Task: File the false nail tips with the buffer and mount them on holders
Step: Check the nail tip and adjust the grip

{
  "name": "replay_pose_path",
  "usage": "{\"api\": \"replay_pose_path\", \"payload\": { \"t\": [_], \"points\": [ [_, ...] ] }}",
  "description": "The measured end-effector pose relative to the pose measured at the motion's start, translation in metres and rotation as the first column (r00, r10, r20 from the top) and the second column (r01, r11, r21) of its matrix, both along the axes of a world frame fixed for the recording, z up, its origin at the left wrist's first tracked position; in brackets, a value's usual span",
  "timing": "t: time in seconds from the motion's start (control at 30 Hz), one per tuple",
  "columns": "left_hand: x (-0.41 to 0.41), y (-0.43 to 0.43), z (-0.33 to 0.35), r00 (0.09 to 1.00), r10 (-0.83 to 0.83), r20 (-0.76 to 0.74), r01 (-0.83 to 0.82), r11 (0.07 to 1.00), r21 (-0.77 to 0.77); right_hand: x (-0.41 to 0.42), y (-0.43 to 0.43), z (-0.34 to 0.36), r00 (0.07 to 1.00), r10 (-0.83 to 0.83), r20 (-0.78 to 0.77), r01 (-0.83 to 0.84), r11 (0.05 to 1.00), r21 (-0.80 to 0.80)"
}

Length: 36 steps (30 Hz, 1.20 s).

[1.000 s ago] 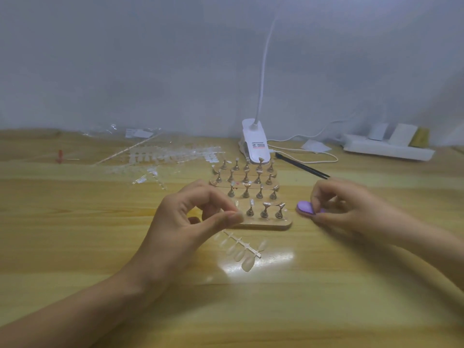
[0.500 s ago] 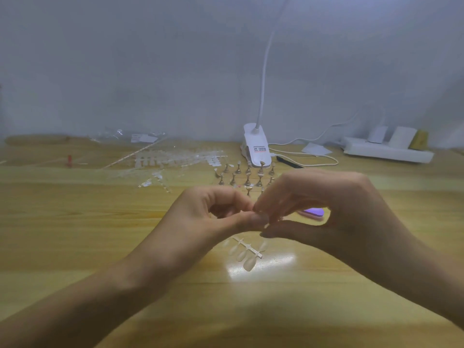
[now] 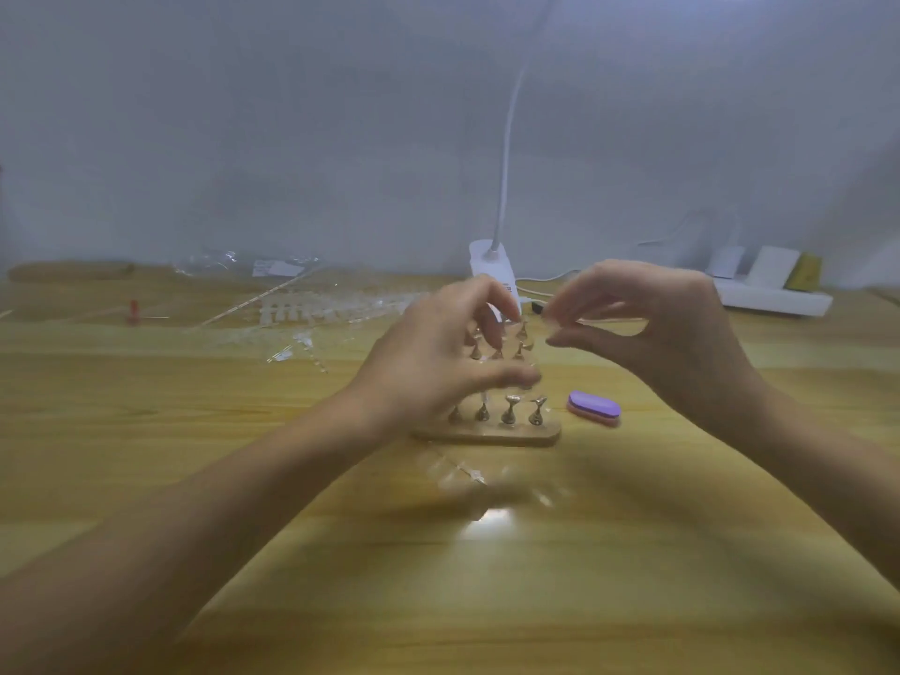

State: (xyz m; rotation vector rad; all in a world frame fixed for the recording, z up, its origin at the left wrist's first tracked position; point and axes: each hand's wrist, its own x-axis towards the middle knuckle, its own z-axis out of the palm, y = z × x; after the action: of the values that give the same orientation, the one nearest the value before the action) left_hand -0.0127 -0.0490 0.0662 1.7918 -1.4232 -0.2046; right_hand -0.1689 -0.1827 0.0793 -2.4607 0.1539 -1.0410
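Observation:
A wooden holder board (image 3: 487, 435) with several small metal holders (image 3: 510, 410) stands at the table's middle. My left hand (image 3: 438, 353) hovers over its rear rows, blurred, fingers loosely curved, and nothing shows in it. My right hand (image 3: 652, 328) is raised to the right of the board. Its thumb and forefinger pinch a small clear nail tip (image 3: 549, 316). The purple and pink buffer (image 3: 594, 407) lies on the table right of the board, with no hand on it. A clear strip of nail tips (image 3: 460, 475) lies just in front of the board.
More clear nail strips and plastic wrapping (image 3: 311, 309) are spread at the back left, near a small red object (image 3: 133, 310). A white clip lamp (image 3: 489, 265) stands behind the board. A white power strip (image 3: 769, 297) with plugs sits at the back right.
My right hand let go of the buffer, met my left hand and took the nail tip. Both hands have since risen and parted, and the buffer lies uncovered.

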Motion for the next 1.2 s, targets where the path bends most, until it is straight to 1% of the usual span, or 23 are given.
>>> {"api": "replay_pose_path", "payload": {
  "t": [0.03,0.07,0.1,0.13,0.17,0.23,0.3,0.4,0.53,0.6,0.73,0.9,1.07,1.2],
  "points": [
    [-0.002,0.000,-0.005,0.987,0.036,0.155,-0.047,0.996,0.069,-0.003,-0.003,-0.005,0.999,-0.006,-0.033,0.008,0.998,0.063],
    [-0.004,0.000,-0.009,0.961,0.057,0.270,-0.088,0.990,0.106,-0.007,-0.005,-0.012,0.998,-0.003,-0.065,0.010,0.993,0.119],
    [-0.008,0.000,-0.014,0.940,0.065,0.335,-0.108,0.988,0.112,-0.011,-0.006,-0.020,0.995,0.009,-0.097,0.007,0.987,0.162],
    [-0.011,0.000,-0.017,0.930,0.065,0.361,-0.109,0.989,0.104,-0.015,-0.007,-0.027,0.991,0.022,-0.134,0.003,0.983,0.181],
    [-0.012,-0.001,-0.021,0.929,0.061,0.364,-0.100,0.991,0.089,-0.019,-0.008,-0.033,0.984,0.028,-0.175,0.001,0.986,0.164],
    [-0.013,-0.003,-0.027,0.935,0.059,0.350,-0.082,0.995,0.053,-0.023,-0.012,-0.039,0.969,0.021,-0.247,-0.005,0.998,0.068],
    [-0.014,-0.004,-0.032,0.936,0.074,0.344,-0.089,0.996,0.029,-0.024,-0.016,-0.037,0.961,0.024,-0.277,-0.008,0.998,0.058],
    [-0.012,-0.006,-0.036,0.951,0.105,0.290,-0.109,0.994,-0.001,-0.021,-0.017,-0.034,0.963,0.044,-0.265,-0.018,0.995,0.097],
    [-0.009,-0.009,-0.038,0.966,0.101,0.236,-0.106,0.994,0.008,-0.013,-0.010,-0.033,0.970,0.083,-0.229,-0.073,0.996,0.055],
    [-0.007,-0.010,-0.040,0.976,0.090,0.199,-0.095,0.995,0.014,-0.008,-0.008,-0.035,0.979,0.058,-0.195,-0.051,0.998,0.045],
    [-0.003,-0.013,-0.042,0.991,0.048,0.124,-0.054,0.998,0.041,0.001,-0.003,-0.042,0.990,0.005,-0.139,0.006,0.997,0.077],
    [-0.003,-0.014,-0.042,0.989,0.052,0.138,-0.059,0.997,0.048,0.007,0.004,-0.053,0.989,-0.082,-0.124,0.083,0.997,-0.001],
    [-0.006,-0.013,-0.042,0.968,0.112,0.225,-0.112,0.994,-0.016,0.011,0.005,-0.055,0.994,-0.093,-0.064,0.087,0.992,-0.088],
    [-0.005,-0.014,-0.042,0.970,0.114,0.214,-0.118,0.993,0.005,0.013,0.005,-0.055,0.990,-0.122,-0.073,0.112,0.986,-0.125]
  ]
}}
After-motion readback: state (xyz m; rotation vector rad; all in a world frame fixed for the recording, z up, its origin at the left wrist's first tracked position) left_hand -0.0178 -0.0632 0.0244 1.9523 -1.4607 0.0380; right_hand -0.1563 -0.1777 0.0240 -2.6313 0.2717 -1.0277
